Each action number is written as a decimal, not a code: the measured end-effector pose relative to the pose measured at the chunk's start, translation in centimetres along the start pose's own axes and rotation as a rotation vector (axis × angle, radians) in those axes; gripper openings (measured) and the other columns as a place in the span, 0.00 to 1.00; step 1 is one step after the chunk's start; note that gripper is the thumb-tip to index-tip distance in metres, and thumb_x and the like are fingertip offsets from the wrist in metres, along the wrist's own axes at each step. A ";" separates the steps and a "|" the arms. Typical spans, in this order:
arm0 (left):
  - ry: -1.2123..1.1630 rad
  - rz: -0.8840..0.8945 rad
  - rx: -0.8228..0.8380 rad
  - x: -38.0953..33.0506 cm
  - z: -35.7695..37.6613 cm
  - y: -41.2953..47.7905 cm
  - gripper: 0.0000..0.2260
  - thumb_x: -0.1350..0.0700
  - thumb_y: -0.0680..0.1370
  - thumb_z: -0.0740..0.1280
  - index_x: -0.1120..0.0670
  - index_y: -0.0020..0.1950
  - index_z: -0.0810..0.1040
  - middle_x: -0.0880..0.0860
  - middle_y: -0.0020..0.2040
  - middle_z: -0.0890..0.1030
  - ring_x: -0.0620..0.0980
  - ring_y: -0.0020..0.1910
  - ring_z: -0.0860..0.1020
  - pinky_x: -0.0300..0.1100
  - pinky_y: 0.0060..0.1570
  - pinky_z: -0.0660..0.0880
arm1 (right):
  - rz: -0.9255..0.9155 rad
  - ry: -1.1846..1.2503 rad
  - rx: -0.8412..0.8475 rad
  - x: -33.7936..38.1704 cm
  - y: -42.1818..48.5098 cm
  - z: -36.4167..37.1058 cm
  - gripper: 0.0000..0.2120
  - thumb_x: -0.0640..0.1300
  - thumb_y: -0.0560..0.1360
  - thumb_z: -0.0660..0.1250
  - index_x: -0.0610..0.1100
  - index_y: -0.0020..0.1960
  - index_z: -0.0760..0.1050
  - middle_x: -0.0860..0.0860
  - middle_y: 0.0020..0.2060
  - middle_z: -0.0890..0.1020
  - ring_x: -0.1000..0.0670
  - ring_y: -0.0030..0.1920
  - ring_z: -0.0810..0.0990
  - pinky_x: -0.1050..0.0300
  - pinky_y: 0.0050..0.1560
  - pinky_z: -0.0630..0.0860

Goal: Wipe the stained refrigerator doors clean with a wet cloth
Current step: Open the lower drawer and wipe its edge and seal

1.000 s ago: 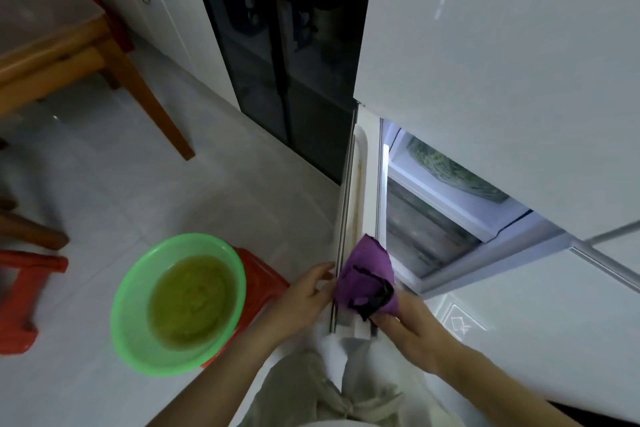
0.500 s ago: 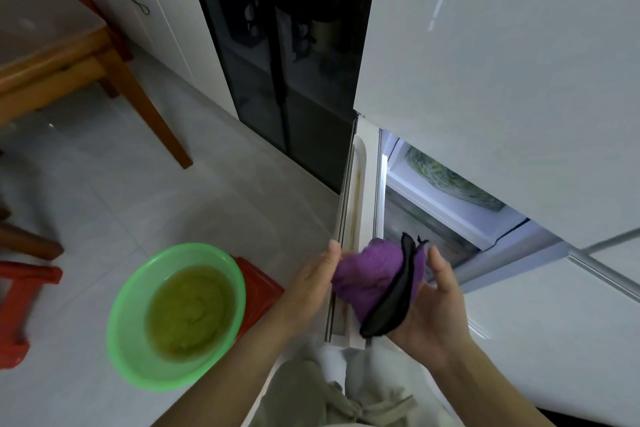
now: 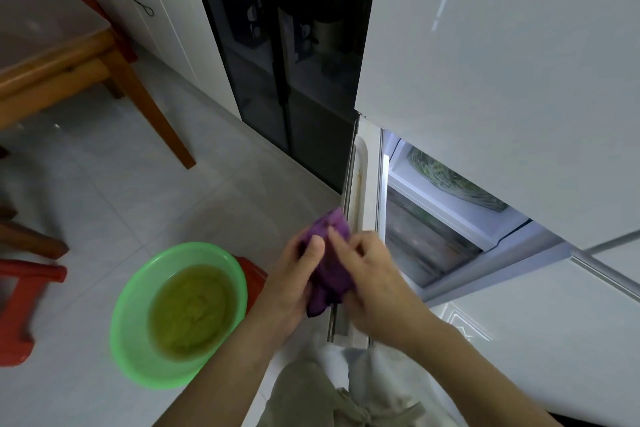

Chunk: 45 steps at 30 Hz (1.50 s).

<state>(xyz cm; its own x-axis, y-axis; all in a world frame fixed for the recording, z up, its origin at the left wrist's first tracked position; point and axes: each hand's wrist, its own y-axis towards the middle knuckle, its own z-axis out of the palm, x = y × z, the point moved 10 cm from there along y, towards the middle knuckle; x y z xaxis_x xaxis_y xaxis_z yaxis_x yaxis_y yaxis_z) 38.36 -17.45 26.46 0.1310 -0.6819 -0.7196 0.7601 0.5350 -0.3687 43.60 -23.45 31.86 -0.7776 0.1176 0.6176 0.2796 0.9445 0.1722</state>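
Near the bottom middle of the scene, both hands meet on the purple cloth (image 3: 334, 255), just in front of the open lower door's edge (image 3: 367, 191). The left hand (image 3: 294, 277) grips the cloth from the left with its thumb laid over the front. The right hand (image 3: 375, 276) pinches the top fold with curled fingers. This looks like a pause between wipes to bunch or refold the cloth, not a stroke on the door.

A brownish streak (image 3: 358, 180) runs along that edge farther up, so the next move probably calls for one hand to press a clean fold against it and draw along the strip. Otherwise the cloth goes left to the green basin (image 3: 131, 315), whose water is already murky.

The near part of the door edge is covered by hands and cloth, so any stain there cannot be judged. The door's front face is seen edge-on only. The hands are slightly blurred, and whether the cloth is wet cannot be told. The red stool (image 3: 254, 274) is mostly hidden under the basin.
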 end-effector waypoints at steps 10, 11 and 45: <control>-0.115 -0.072 -0.367 0.9 -6.6 1.1 0.17 0.56 0.69 0.69 0.55 0.57 0.77 0.55 0.54 0.81 0.53 0.51 0.80 0.46 0.44 0.76 | 0.378 0.348 -0.246 -6.9 -3.8 -2.3 0.14 0.46 0.70 0.61 0.59 0.54 0.73 0.57 0.50 0.77 0.60 0.51 0.76 0.67 0.49 0.70; -0.042 -0.066 -0.375 0.8 -6.7 1.3 0.15 0.57 0.70 0.69 0.55 0.56 0.77 0.56 0.54 0.81 0.53 0.50 0.80 0.46 0.44 0.77 | 0.337 0.275 -0.199 -6.4 -4.0 -1.8 0.14 0.49 0.71 0.61 0.57 0.57 0.73 0.57 0.52 0.76 0.61 0.52 0.75 0.67 0.51 0.70; 1.592 -0.136 -0.219 -1.4 0.9 16.8 0.21 0.51 0.72 0.69 0.55 0.63 0.70 0.54 0.56 0.77 0.56 0.53 0.77 0.43 0.42 0.68 | 0.244 0.038 -0.091 -6.9 -6.1 1.0 0.28 0.42 0.71 0.54 0.53 0.71 0.62 0.59 0.67 0.67 0.60 0.63 0.70 0.49 0.51 0.77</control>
<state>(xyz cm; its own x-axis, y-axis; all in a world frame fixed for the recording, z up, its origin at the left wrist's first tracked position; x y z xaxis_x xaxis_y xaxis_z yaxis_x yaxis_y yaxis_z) 51.50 -7.94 21.78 -0.7935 0.3814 -0.4742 0.5908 0.6695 -0.4502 46.70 -29.72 25.82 -0.6595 0.3256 0.6776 0.5073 0.8579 0.0815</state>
